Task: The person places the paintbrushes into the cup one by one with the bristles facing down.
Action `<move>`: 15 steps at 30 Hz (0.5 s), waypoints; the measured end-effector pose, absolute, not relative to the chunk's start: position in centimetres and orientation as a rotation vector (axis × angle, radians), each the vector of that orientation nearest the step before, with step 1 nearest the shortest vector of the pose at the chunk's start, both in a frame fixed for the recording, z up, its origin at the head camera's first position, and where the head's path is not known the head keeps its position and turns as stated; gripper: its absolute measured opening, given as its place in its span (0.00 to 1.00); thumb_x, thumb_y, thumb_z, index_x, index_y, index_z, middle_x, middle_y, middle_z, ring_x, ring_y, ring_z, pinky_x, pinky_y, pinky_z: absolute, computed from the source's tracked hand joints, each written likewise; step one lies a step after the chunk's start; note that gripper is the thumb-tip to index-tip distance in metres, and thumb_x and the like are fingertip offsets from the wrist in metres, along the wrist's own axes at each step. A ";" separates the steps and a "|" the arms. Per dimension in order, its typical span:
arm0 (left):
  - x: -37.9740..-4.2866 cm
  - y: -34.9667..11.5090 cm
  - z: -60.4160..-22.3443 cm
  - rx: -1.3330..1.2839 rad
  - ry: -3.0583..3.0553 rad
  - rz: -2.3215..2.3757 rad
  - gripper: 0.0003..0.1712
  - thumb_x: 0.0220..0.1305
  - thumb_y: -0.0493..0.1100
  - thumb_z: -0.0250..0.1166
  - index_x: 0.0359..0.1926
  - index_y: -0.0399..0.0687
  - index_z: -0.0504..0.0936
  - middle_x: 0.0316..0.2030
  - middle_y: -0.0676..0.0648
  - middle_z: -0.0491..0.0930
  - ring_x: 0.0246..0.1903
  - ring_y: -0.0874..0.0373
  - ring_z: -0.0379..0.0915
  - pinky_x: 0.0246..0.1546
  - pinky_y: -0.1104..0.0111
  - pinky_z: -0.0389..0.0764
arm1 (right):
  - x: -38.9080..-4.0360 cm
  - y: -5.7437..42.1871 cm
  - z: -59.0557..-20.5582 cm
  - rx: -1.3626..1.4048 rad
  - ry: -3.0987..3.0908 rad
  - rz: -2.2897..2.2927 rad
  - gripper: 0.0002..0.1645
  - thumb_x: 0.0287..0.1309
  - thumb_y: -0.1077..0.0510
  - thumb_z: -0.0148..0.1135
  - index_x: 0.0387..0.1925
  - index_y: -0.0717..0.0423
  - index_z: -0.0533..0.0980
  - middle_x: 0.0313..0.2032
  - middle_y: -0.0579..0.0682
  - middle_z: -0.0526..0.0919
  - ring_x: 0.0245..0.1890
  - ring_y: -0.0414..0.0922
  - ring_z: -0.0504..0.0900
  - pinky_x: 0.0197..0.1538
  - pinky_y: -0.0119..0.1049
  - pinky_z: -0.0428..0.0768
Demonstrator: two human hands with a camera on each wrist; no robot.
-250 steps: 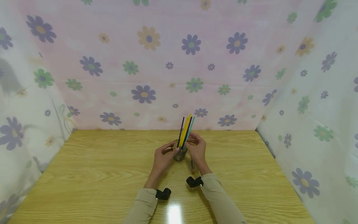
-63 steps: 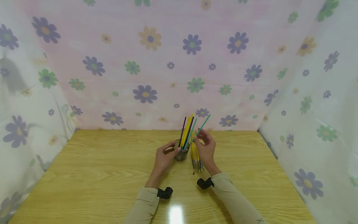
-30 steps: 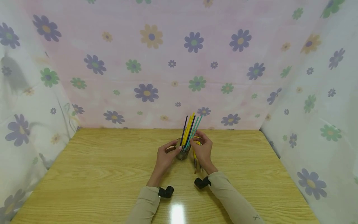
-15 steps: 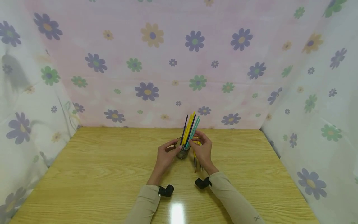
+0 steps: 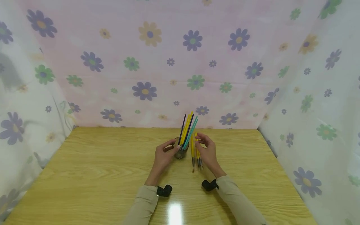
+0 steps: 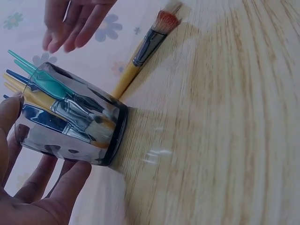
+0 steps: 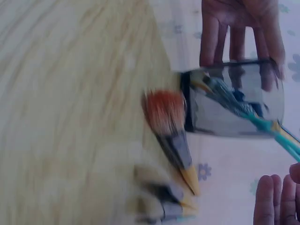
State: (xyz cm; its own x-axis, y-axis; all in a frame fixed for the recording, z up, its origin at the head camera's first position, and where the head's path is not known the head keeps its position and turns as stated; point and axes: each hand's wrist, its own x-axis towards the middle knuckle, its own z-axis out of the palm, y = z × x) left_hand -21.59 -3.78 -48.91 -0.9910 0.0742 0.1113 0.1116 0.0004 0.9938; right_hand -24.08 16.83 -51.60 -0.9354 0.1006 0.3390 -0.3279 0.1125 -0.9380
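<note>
My left hand (image 5: 164, 156) steadies a clear glass (image 6: 117, 140), thumb on the near side and fingers round the far side. Paintbrushes lean in it, bristles down: dark purple, yellow (image 5: 185, 129) and two teal ones (image 5: 192, 131). Just right of the glass, my right hand (image 5: 208, 153) hovers with loosely bent fingers, holding nothing. Beneath and beside it, several yellow-handled brushes (image 5: 192, 153) lie on the table. The nearest of these has reddish bristles (image 7: 164, 110); those lower in the right wrist view are blurred.
The wood-grain table (image 5: 98, 175) reaches back to a flower-printed cloth (image 5: 157, 62), which also hangs along both sides. Each wrist wears a black camera mount, the left one (image 5: 164, 190) and the right one (image 5: 210, 185). A light glare lies at the table's front.
The right hand has set a second teal brush into the glass, let go of it and moved right, towards the lying brushes. The left hand has stayed on the glass.
</note>
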 end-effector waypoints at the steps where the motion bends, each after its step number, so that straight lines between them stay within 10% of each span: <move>1: -21.6 -3.8 -48.9 -0.203 -2.199 -2.199 0.24 0.67 0.35 0.68 0.62 0.30 0.79 0.65 0.33 0.74 0.58 0.33 0.75 0.50 0.57 0.85 | -24.0 17.3 -51.6 0.210 -2.094 1.890 0.21 0.67 0.74 0.57 0.61 0.71 0.75 0.54 0.73 0.79 0.51 0.65 0.80 0.44 0.30 0.85; 15: -21.9 -3.8 -49.3 -0.196 -2.195 -2.237 0.25 0.67 0.34 0.69 0.63 0.29 0.78 0.66 0.32 0.73 0.59 0.33 0.74 0.53 0.49 0.83 | -25.5 21.1 -51.6 0.037 -2.526 1.814 0.27 0.67 0.70 0.57 0.66 0.72 0.70 0.54 0.69 0.79 0.49 0.60 0.84 0.47 0.43 0.88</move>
State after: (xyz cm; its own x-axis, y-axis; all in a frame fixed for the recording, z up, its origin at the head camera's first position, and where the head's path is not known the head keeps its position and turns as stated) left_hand -21.89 -3.78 -49.30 -0.9922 0.0867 0.0898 0.0881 -0.0229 0.9958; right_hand -25.47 21.06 -51.64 -0.9992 -0.0008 0.0394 -0.0376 0.3191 -0.9470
